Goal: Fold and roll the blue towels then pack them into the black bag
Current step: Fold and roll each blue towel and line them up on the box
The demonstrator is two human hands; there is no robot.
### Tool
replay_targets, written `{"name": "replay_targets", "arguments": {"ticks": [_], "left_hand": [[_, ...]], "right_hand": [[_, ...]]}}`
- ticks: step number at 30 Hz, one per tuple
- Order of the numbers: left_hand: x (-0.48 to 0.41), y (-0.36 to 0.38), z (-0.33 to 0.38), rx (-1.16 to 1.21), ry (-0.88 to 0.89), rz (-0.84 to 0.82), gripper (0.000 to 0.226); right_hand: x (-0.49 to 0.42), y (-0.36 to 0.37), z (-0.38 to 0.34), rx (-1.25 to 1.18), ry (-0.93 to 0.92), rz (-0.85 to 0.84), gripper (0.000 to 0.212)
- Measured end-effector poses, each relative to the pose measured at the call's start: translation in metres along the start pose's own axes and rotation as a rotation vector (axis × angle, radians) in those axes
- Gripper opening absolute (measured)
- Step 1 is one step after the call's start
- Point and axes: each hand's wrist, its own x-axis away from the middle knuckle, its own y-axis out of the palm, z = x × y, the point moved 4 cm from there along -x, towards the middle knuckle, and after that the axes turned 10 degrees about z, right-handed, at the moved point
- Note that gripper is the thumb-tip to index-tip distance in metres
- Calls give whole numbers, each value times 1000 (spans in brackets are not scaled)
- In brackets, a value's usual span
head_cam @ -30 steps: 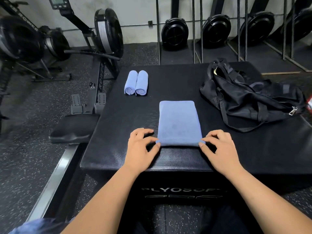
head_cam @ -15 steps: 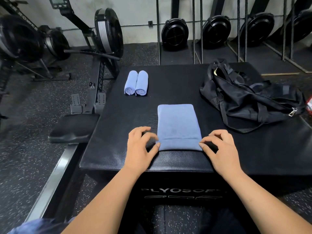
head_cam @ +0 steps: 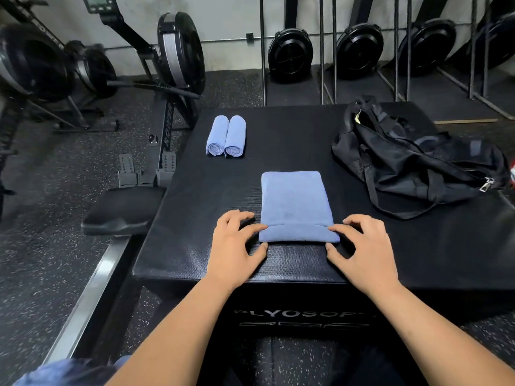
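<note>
A folded blue towel (head_cam: 295, 199) lies flat on the black plyo box (head_cam: 418, 246), its near end turned over into a short roll. My left hand (head_cam: 237, 246) pinches the roll's left end between fingertips and thumb. At the roll's right end, my right hand (head_cam: 362, 249) pinches the same way. Two rolled blue towels (head_cam: 226, 135) lie side by side at the far left of the box. The black bag (head_cam: 412, 162) sits slumped at the far right, its zipper pull showing.
The box's near edge lies just under my wrists. Rowing machines (head_cam: 172, 62) stand to the left on the speckled rubber floor, with a padded seat (head_cam: 122, 210) against the box's left side. More machines stand upright in racks (head_cam: 359, 48) behind.
The towel's near end has been turned over away from me into a short roll, and both hands have shifted slightly forward with it.
</note>
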Motion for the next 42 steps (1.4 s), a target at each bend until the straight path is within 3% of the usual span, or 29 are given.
{"name": "replay_targets", "arguments": {"ticks": [15, 22, 26, 34, 37, 42], "left_hand": [[-1, -3, -3, 134, -123, -14, 21], [-3, -3, 1, 69, -117, 26, 21], [-4, -11, 8, 101, -61, 58, 21], [1, -11, 12, 41, -3, 88, 12], [1, -10, 11, 35, -17, 96, 15], [-1, -7, 9, 31, -11, 45, 38]], "right_hand": [[-5, 6, 15, -137, 137, -77, 7], [-6, 0, 12, -172, 201, -37, 12], [-5, -5, 7, -254, 215, -5, 29], [0, -5, 2, -128, 92, 47, 21], [0, -4, -1, -47, 39, 61, 23], [-1, 4, 1, 63, -27, -26, 44]]}}
